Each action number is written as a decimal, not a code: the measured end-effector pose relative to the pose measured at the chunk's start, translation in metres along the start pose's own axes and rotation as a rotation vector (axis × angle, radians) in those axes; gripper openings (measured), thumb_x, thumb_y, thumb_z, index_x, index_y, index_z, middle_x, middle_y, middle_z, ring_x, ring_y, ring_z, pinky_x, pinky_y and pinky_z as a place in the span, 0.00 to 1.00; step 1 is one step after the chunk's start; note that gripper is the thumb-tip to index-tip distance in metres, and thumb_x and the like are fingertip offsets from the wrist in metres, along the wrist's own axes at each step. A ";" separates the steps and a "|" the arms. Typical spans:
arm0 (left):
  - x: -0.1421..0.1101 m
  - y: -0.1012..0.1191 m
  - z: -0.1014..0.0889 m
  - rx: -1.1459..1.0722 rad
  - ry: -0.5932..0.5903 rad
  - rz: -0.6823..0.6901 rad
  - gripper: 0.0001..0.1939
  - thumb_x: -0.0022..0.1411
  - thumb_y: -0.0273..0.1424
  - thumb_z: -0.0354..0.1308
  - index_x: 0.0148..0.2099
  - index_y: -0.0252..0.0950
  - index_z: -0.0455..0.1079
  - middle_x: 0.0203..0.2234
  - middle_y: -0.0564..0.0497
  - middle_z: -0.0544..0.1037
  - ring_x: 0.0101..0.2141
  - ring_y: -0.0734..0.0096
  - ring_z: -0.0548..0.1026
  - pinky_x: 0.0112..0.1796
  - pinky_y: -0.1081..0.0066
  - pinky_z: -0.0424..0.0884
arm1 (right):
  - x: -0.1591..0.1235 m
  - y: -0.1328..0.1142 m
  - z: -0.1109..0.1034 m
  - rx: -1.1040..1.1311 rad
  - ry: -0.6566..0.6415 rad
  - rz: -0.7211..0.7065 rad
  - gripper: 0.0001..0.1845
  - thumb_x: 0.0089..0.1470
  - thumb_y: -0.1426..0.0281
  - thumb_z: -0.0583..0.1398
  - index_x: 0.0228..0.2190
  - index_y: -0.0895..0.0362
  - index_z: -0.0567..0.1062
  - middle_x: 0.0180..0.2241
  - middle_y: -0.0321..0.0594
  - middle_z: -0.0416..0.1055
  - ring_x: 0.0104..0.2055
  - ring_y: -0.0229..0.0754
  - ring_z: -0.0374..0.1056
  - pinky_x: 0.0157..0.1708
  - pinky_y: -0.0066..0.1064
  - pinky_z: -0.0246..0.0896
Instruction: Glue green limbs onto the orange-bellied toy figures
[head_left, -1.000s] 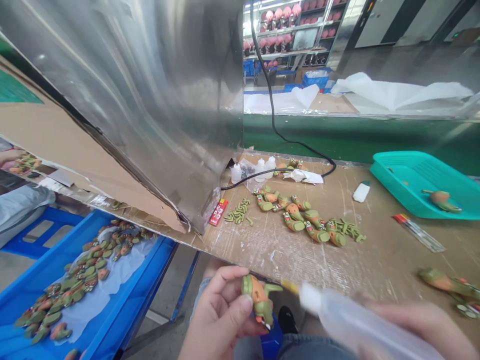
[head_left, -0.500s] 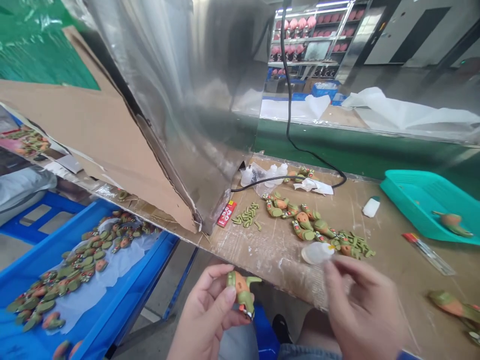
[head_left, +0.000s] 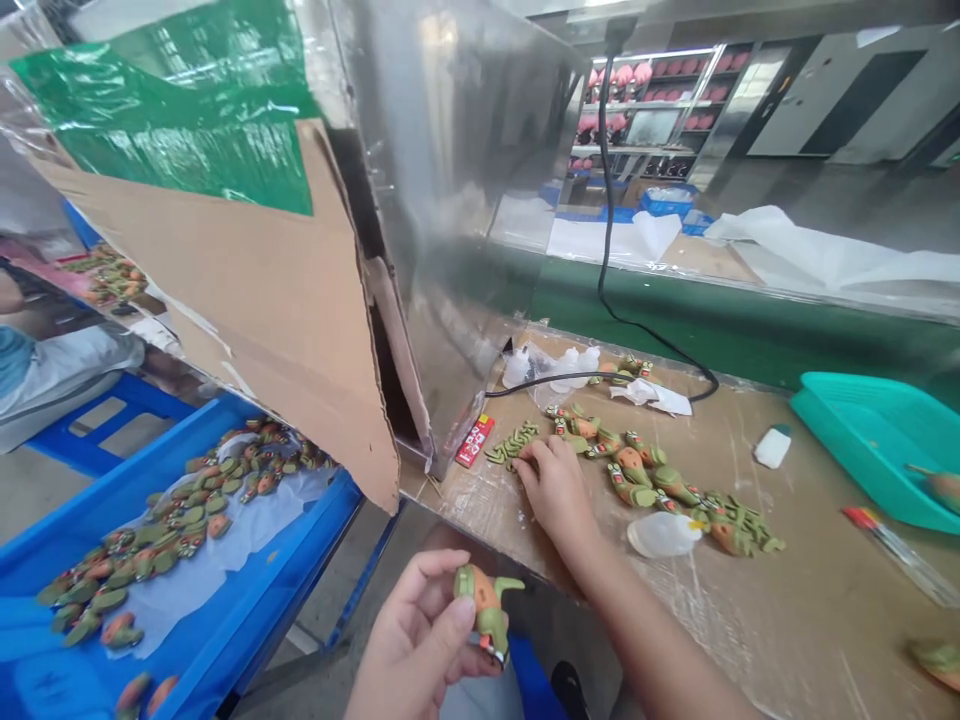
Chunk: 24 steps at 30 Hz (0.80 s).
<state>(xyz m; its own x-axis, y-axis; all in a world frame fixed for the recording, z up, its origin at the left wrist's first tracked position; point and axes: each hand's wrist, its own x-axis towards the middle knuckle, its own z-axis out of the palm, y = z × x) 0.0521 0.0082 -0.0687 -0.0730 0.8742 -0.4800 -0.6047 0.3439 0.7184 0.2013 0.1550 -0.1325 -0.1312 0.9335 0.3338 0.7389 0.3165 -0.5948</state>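
Observation:
My left hand grips a small green and orange toy figure between thumb and fingers, in front of the table's near edge. One thin green piece sticks out from the figure's side. Across the table, my right hand reaches down to a small pile of thin green curved pieces, its fingertips bent together at the pile's edge. Whatever lies between those fingertips is hidden. Right of that hand lie several more toy figures and a white squeeze bottle with a yellow tip, on its side.
A blue crate holding many figures stands at the left. Cardboard and a metal housing rise above the table. A teal basket, a red-tipped pen, a black cable and a red packet are also there.
My right hand has moved left and away from me, from beside the squeeze bottle to the green pieces. The left hand keeps hold of the toy figure. The view has shifted left.

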 end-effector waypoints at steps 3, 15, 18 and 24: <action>0.002 0.000 0.000 -0.019 0.003 0.003 0.19 0.44 0.33 0.70 0.38 0.35 0.70 0.25 0.51 0.79 0.22 0.72 0.75 0.22 0.72 0.74 | -0.013 -0.017 -0.020 0.134 0.003 0.038 0.06 0.53 0.70 0.57 0.25 0.56 0.70 0.28 0.38 0.64 0.33 0.44 0.61 0.35 0.36 0.57; -0.005 -0.002 0.020 -0.040 -0.238 -0.080 0.18 0.46 0.34 0.68 0.39 0.37 0.69 0.29 0.53 0.80 0.23 0.73 0.77 0.23 0.72 0.78 | -0.090 -0.068 -0.093 0.613 -0.031 0.020 0.03 0.52 0.69 0.61 0.28 0.50 0.73 0.31 0.34 0.64 0.33 0.36 0.65 0.32 0.22 0.64; -0.008 -0.005 0.023 -0.030 -0.270 -0.077 0.17 0.47 0.33 0.68 0.40 0.37 0.69 0.30 0.52 0.80 0.23 0.74 0.77 0.24 0.72 0.78 | -0.094 -0.065 -0.095 0.548 -0.005 -0.064 0.04 0.52 0.72 0.61 0.30 0.50 0.73 0.32 0.35 0.64 0.34 0.37 0.66 0.31 0.22 0.66; -0.013 -0.011 0.026 -0.007 -0.235 0.006 0.17 0.44 0.29 0.69 0.38 0.36 0.70 0.31 0.49 0.80 0.28 0.71 0.76 0.23 0.73 0.76 | -0.104 -0.065 -0.102 0.318 0.070 -0.289 0.09 0.51 0.78 0.60 0.34 0.54 0.71 0.33 0.39 0.62 0.35 0.39 0.62 0.31 0.28 0.65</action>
<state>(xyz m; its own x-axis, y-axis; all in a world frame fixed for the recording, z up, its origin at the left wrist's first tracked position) 0.0806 0.0018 -0.0572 0.1091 0.9323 -0.3448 -0.6102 0.3366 0.7171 0.2346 0.0202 -0.0538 -0.2497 0.7887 0.5617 0.4362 0.6095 -0.6620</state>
